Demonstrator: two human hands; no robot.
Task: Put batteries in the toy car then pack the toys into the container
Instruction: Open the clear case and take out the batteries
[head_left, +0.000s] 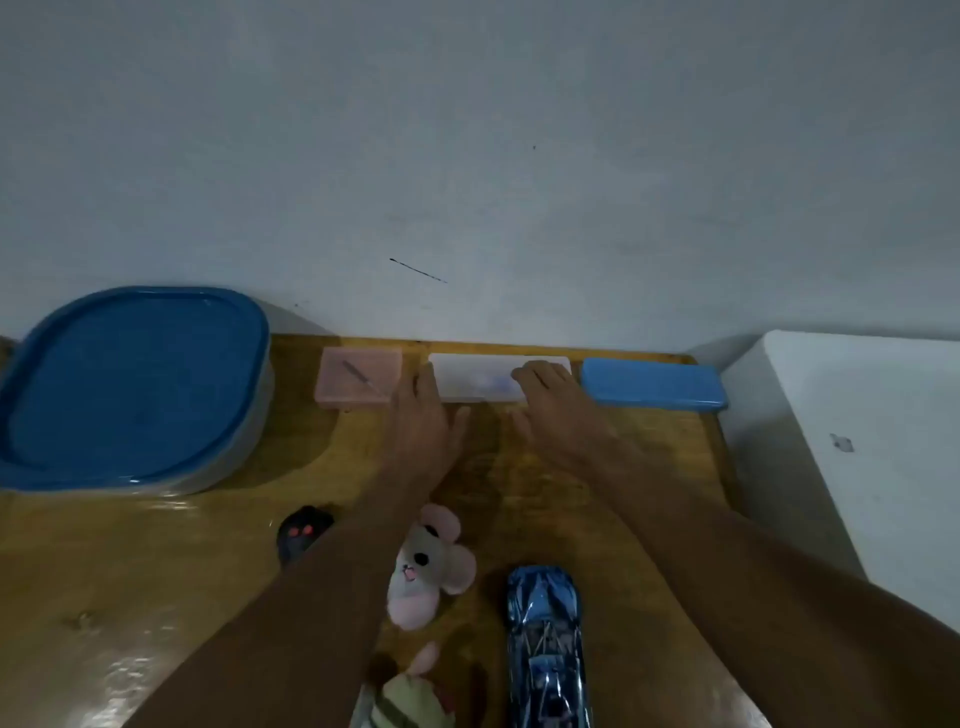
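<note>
My left hand (423, 415) and my right hand (550, 400) reach to a white translucent box (475, 382) by the wall. The left hand's straight fingers touch its left end; the right hand's fingers lie over its right end. Both thumbs point at the box's front edge. What the box holds is blurred. The blue toy car (545, 639) lies near me, between my forearms. A grey and pink plush mouse (431, 566) lies left of it, with a green plush toy (410, 701) below. The large container with a blue lid (130, 384) stands shut at the back left.
A pink box (358, 382) with a thin tool inside stands left of the white box, and a blue box (652, 384) right of it. A black remote (301, 535) lies beside my left forearm. A white block (857, 441) borders the wooden table (156, 597) on the right.
</note>
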